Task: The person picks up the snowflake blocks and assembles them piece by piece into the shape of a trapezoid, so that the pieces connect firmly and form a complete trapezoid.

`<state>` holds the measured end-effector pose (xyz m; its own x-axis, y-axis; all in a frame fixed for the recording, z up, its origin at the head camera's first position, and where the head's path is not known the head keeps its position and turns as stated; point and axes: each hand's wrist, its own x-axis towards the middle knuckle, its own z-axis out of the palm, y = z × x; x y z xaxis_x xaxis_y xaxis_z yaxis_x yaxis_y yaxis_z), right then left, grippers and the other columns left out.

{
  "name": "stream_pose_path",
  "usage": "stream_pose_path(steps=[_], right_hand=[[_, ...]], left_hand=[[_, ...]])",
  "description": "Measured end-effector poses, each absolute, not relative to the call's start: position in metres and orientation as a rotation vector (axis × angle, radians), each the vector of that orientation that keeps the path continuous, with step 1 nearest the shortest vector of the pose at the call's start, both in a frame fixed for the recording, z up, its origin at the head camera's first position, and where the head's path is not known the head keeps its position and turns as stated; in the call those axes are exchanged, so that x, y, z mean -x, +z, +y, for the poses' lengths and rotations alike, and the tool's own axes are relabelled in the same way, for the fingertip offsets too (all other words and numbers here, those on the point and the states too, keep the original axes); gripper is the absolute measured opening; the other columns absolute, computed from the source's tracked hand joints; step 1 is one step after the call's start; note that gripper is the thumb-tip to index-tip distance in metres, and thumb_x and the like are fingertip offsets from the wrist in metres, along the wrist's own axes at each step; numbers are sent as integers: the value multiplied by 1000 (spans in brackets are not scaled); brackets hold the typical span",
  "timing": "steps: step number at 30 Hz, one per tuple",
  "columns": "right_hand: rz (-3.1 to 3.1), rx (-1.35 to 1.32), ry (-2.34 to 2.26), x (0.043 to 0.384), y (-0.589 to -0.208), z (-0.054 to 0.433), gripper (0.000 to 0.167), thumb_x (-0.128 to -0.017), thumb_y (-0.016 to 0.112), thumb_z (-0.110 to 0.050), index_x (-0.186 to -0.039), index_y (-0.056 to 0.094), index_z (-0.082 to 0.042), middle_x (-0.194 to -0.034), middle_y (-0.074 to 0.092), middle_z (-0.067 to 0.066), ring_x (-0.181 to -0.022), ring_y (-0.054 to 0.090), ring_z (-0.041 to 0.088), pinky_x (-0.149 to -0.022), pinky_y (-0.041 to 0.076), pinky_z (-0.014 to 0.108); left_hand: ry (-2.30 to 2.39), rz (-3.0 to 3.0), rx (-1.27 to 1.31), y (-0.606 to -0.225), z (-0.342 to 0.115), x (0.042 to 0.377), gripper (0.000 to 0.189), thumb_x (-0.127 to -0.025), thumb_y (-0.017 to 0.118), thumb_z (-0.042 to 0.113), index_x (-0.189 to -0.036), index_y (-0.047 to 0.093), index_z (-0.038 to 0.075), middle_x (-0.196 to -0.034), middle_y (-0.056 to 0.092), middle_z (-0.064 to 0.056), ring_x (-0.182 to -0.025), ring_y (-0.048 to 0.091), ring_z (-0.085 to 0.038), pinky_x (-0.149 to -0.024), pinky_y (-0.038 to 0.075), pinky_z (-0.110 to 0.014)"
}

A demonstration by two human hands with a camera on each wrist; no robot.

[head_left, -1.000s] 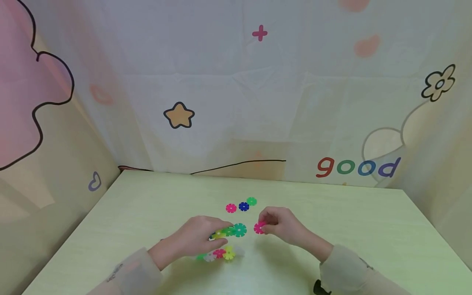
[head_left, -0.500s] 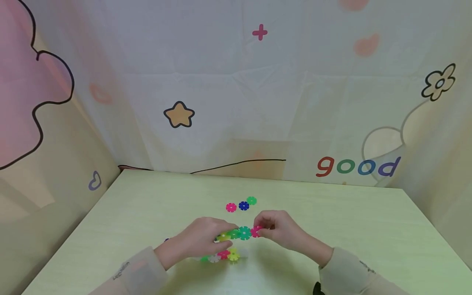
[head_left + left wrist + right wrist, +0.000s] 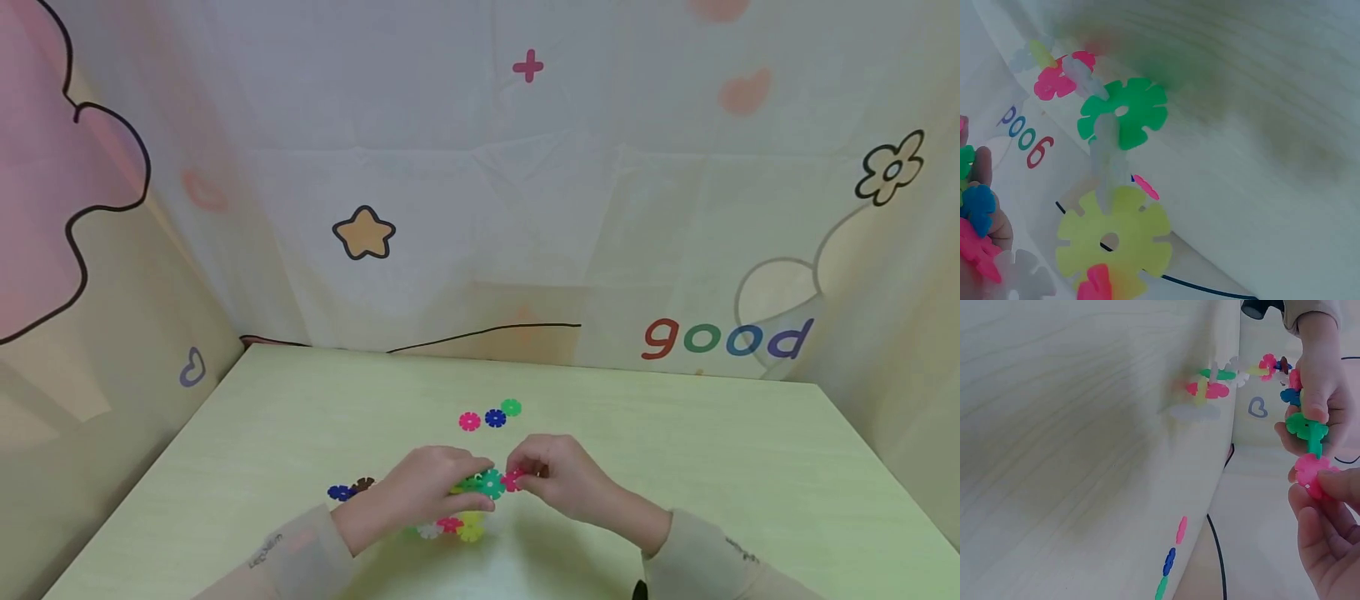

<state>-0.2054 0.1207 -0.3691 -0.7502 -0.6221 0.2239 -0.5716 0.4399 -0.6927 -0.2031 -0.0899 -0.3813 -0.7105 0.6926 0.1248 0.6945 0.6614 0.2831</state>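
Note:
My left hand (image 3: pixel 431 487) grips a chain of notched plastic snowflake discs, thumb and fingers around its green end disc (image 3: pixel 1300 427). Between the thumb and fingers of my right hand (image 3: pixel 562 479) is a pink snowflake disc (image 3: pixel 1313 469), which meets the green disc's edge; how deep the slots engage I cannot tell. The chain curves round under the left hand: a blue disc (image 3: pixel 341 492) and a brown disc (image 3: pixel 363 484) show at its left, a yellow disc (image 3: pixel 471 527) below. In the left wrist view, a large pale yellow disc (image 3: pixel 1141 225) and a green disc (image 3: pixel 1138 112) hang in the chain.
Three loose discs lie on the table (image 3: pixel 712 467) beyond the hands: a pink one (image 3: pixel 469 422), a dark blue one (image 3: pixel 496 418) and a green one (image 3: pixel 512 407). A printed curtain (image 3: pixel 450 167) stands behind the table and along its sides.
My right hand has brought the pink disc left and slightly nearer, up to the green end disc. The left hand has shifted right with the chain, and blue and brown discs now show behind it.

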Motion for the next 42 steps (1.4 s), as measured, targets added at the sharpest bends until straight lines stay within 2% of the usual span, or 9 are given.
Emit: stream_pose_path(steps=[4,13,21,31,37,42], right_hand=[[2669,1161,-1189,203,-371,119,9,-74,66,1,-78,65,-7,-72,61,0,-62,51,1,-58,48,16],[2716,1284,-1226,199,-376,117,11,-72,67,5,-75,65,-6,-66,57,0,-61,48,0,-56,47,15],[2714,1282,-1285,196,-378,116,14,-72,66,7,-74,65,-6,-66,56,0,-62,47,1,-55,47,16],[2790,1334,-1128,192,-380,111,14,-71,67,7,-75,63,-6,-69,58,-1,-62,48,1,-57,46,12],[2706,1192,-1191,194,-374,112,11,-74,66,3,-80,65,-7,-72,60,0,-64,49,1,-59,47,15],[2641,1209,-1263,201,-373,114,10,-76,66,-1,-84,65,-7,-76,62,2,-65,51,2,-60,49,17]], left_hand=[[-564,-2843,1235,-382,-89,202,45,-80,56,46,-112,61,14,-75,61,10,-62,46,4,-59,39,-9],[-601,-2780,1317,-383,-90,200,43,-82,52,45,-107,63,12,-73,60,8,-59,43,4,-56,37,-6],[-601,-2741,1347,-383,-91,199,36,-82,54,44,-98,64,13,-66,54,10,-56,40,4,-54,35,-5],[-523,-2700,1373,-385,-89,199,28,-81,58,40,-92,64,15,-61,51,11,-51,37,4,-50,32,-5],[-481,-2703,1316,-386,-89,201,34,-82,56,44,-99,64,16,-67,58,11,-54,41,5,-50,32,-6],[-407,-2729,1258,-383,-88,201,40,-85,51,46,-108,62,15,-84,67,8,-62,54,2,-53,37,-8]])
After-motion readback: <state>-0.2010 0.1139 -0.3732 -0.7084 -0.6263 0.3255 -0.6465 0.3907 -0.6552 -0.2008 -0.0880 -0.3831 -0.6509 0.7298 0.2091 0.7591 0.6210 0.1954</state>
